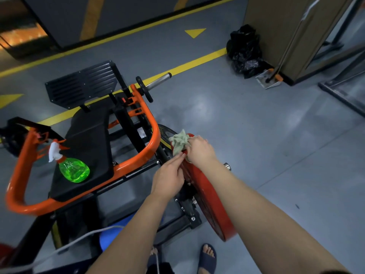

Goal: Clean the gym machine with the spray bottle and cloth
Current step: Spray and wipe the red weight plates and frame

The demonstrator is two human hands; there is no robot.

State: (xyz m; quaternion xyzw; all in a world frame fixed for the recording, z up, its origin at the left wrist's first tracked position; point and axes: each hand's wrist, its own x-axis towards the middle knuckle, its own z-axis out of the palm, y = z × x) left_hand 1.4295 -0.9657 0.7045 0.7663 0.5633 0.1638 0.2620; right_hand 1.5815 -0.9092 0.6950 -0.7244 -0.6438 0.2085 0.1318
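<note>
Grey-green cloth (178, 142) lies bunched on the red weight plate's (207, 196) top rim, gripped under our curled right hand (199, 152), arm stretched forward. Our left hand (169, 176) reaches its nearly straight fingers to the cloth's lower edge; pinching or touching, we cannot tell. Our spray bottle (75, 170) stands on the gym machine's (152, 139) black seat (88, 139).
</note>
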